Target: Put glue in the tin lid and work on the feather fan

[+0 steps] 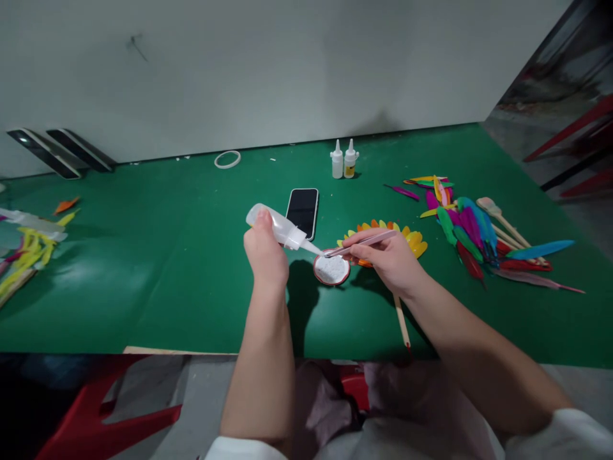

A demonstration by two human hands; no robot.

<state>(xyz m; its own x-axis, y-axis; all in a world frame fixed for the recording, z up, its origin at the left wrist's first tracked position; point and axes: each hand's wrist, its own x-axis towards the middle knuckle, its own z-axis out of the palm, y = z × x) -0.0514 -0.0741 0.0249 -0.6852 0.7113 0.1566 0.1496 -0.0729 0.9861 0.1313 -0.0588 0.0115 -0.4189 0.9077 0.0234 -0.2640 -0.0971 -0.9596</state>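
Observation:
My left hand (265,249) is wrapped round a translucent squeeze bottle (282,229), tilted with its nozzle pointing down to the right. Between the fingers of my right hand (383,255) are slim metal tweezers (366,243), their tips beside the nozzle. Both tips are over the upper edge of a small round white dish (331,271) with a red rim. Partly hidden behind my right hand lies a yellow and orange petalled piece (416,241), and a wooden stick (401,319) sticks out below it.
A phone (303,207) lies behind the bottle. Two small dropper bottles (343,161) stand near the wall, with a white ring (227,160) to their left. Coloured feathers (472,233) and wooden sticks are piled right. Yellow pieces (33,249) lie far left on the green table (182,255).

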